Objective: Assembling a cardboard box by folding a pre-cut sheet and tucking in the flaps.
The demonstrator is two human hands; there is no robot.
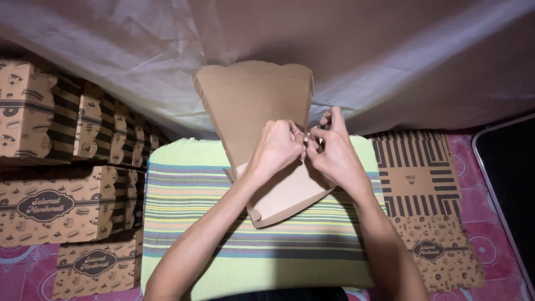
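Note:
A plain brown cardboard box blank (252, 106), half folded, stands tilted over a striped cushion (189, 223). Its upper panel rises toward the sheet behind; a lower panel (284, 200) lies on the cushion. My left hand (277, 146) and my right hand (333, 151) meet at the blank's right edge. Both pinch the cardboard there, fingertips touching each other. Part of the fold is hidden behind my hands.
Folded printed brown boxes (53, 206) are stacked at the left in rows. A pile of flat printed blanks (423, 195) lies at the right on a pink patterned mat (490, 223). A white sheet (390, 61) hangs behind. A dark panel (510, 173) sits at far right.

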